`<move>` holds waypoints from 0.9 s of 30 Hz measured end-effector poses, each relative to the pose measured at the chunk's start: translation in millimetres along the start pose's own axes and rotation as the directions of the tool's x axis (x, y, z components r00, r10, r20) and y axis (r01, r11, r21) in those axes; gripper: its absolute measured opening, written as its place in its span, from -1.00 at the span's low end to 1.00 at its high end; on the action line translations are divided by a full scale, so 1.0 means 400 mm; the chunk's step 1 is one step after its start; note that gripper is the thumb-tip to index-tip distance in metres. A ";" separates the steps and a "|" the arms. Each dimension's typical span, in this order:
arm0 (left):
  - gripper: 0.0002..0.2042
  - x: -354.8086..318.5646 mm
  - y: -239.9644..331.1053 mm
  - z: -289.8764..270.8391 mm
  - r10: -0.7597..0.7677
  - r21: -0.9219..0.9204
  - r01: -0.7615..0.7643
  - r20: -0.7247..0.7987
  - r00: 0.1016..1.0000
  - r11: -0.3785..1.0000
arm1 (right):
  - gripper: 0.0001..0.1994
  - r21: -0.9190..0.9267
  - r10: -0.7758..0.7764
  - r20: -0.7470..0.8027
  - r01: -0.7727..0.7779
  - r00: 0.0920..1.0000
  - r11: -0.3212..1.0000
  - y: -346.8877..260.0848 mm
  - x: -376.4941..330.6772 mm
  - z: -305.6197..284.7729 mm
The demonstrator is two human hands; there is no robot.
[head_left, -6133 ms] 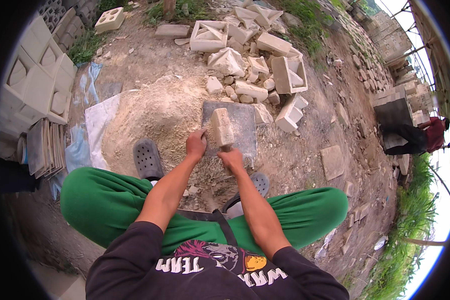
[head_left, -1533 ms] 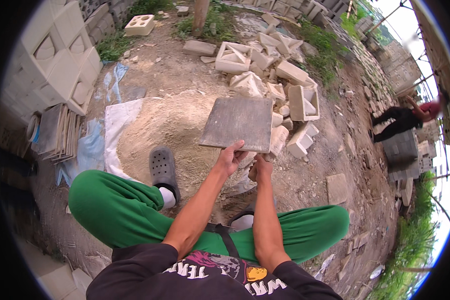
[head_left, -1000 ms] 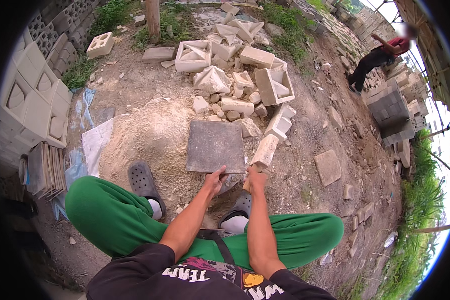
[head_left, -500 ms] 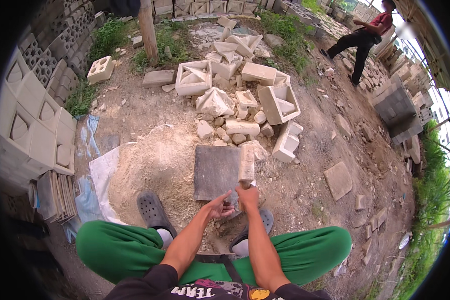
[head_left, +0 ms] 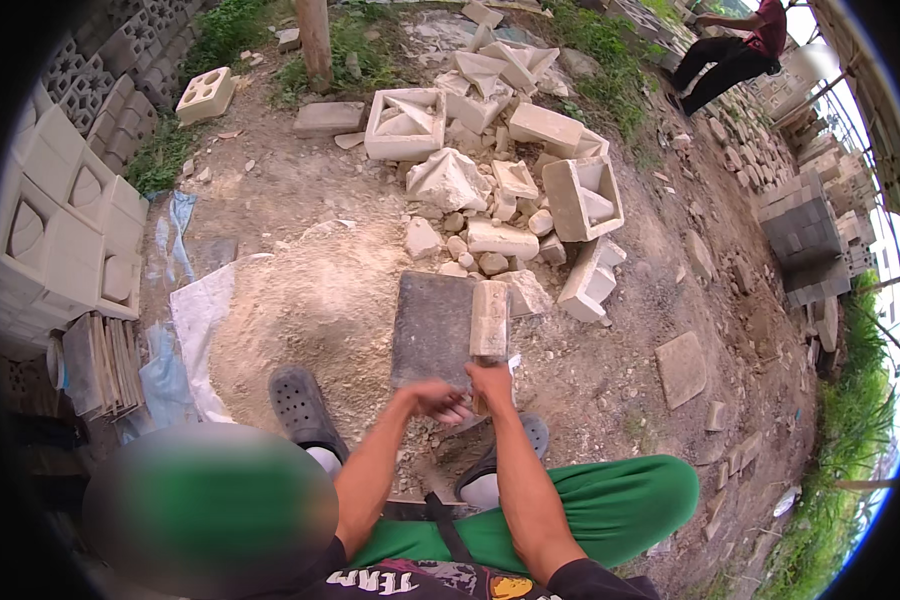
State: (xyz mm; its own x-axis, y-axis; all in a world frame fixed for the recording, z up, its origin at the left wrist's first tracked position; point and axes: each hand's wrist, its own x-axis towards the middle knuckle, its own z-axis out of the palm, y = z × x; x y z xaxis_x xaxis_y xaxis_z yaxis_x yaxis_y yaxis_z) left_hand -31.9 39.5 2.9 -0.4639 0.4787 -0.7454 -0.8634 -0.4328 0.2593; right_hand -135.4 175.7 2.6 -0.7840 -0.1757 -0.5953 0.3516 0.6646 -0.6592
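My right hand [head_left: 490,385] is closed around the handle of a dusty, pale wooden mallet [head_left: 490,312]. The mallet's thick head lies over the right side of a dark square slab [head_left: 430,325] on the ground in front of me. Just left of the handle, near the slab's front edge, my left hand [head_left: 438,402] is empty, its fingers loosely apart and slightly smeared by motion. A heap of pale crushed grit [head_left: 300,310] spreads left of the slab, partly over a white sheet [head_left: 198,325].
Beyond the slab lie broken pale stones [head_left: 500,238] and cast decorative blocks [head_left: 405,125]. Stacked blocks [head_left: 65,210] stand at the left, beside thin boards [head_left: 110,365]. A wooden post [head_left: 313,45] rises behind. At the far right a person [head_left: 735,50] stands near grey block stacks [head_left: 800,225].
The mallet head has come down from a raised tilt onto the slab's right side. My left hand has shifted slightly, staying beside the handle. The view has tilted, and the far person has moved.
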 end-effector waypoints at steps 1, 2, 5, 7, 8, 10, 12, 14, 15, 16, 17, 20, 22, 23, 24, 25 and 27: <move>-0.62 -0.057 0.069 0.000 0.065 0.204 -0.044 -0.101 0.993 0.978 | -0.55 -0.003 0.011 -0.004 -0.011 1.000 1.000 -0.009 -0.013 -0.005; -0.62 -0.119 0.140 -0.014 0.148 0.396 -0.060 -0.195 0.970 0.916 | -0.59 0.077 -0.011 0.010 0.010 1.000 0.997 -0.055 -0.061 -0.006; -0.63 -0.178 0.346 -0.065 0.475 0.539 -0.165 -0.508 0.719 0.826 | -0.64 0.156 -0.026 -0.005 0.026 1.000 0.987 -0.078 -0.086 -0.011; -0.53 -0.118 0.434 -0.174 0.679 0.685 -0.109 -0.665 0.310 0.721 | -0.66 0.147 -0.038 0.000 0.038 0.999 0.988 -0.089 -0.084 -0.001; -0.53 -0.087 0.462 -0.221 0.680 0.685 -0.112 -0.665 0.307 0.720 | -0.69 0.126 -0.027 -0.023 0.030 0.999 0.992 -0.092 -0.086 0.007; -0.34 -0.039 0.513 -0.284 0.800 0.770 0.298 -0.599 0.035 0.564 | -0.71 0.105 -0.018 -0.053 0.023 0.998 0.994 -0.098 -0.087 0.017; -0.23 -0.033 0.566 -0.222 0.752 0.750 0.309 -0.644 0.141 0.584 | -0.73 0.132 -0.008 -0.046 0.014 0.999 0.991 -0.083 -0.085 -0.003; -0.08 -0.021 0.594 -0.200 0.691 0.719 0.336 -0.688 0.221 0.609 | -0.70 0.111 0.032 -0.046 -0.027 0.998 0.993 -0.079 -0.078 0.000; -0.04 -0.005 0.603 -0.198 0.695 0.696 0.415 -0.695 0.183 0.586 | -0.67 0.028 0.027 -0.053 -0.025 0.998 0.999 -0.066 -0.067 0.006; 0.01 0.014 0.609 -0.201 0.700 0.665 0.489 -0.699 0.144 0.564 | -0.65 -0.059 0.021 -0.059 -0.025 0.998 0.998 -0.051 -0.058 0.011; 0.03 0.025 0.613 -0.209 0.704 0.657 0.507 -0.698 0.130 0.558 | -0.61 -0.063 0.002 -0.072 -0.007 0.997 0.998 -0.034 -0.053 0.017; 0.03 0.045 0.619 -0.261 0.699 0.651 0.533 -0.700 0.146 0.541 | -0.61 -0.024 0.040 -0.010 -0.040 0.999 0.999 -0.026 -0.055 0.019; -0.08 0.054 0.620 -0.291 0.732 0.701 0.434 -0.669 0.127 0.566 | -0.62 -0.039 0.031 -0.025 -0.032 0.999 0.999 0.006 -0.040 0.030; -0.15 0.045 0.630 -0.300 0.735 0.731 0.394 -0.654 0.176 0.557 | -0.63 -0.046 0.015 -0.040 -0.017 0.999 0.999 0.019 -0.032 0.036; -0.21 0.038 0.633 -0.306 0.738 0.758 0.352 -0.638 0.222 0.550 | -0.63 -0.045 0.015 -0.037 -0.017 0.999 0.999 0.033 -0.025 0.038; -0.21 0.021 0.635 -0.306 0.738 0.754 0.360 -0.640 0.214 0.550 | -0.63 -0.008 -0.010 -0.041 0.009 0.999 1.000 0.029 -0.024 0.043; -0.41 -0.018 0.627 -0.305 0.811 0.861 0.072 -0.500 0.304 0.504 | -0.63 0.035 -0.040 -0.033 0.041 0.999 0.999 0.027 -0.031 0.044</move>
State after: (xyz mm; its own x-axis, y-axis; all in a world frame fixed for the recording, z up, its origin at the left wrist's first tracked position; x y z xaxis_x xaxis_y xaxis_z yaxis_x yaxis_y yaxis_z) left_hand -221.0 -165.8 -1.8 -0.7420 -0.5874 -0.3232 -0.6390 0.4738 0.6060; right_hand -113.1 172.2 -5.3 -0.8137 -0.1782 -0.5533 0.3367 0.6314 -0.6985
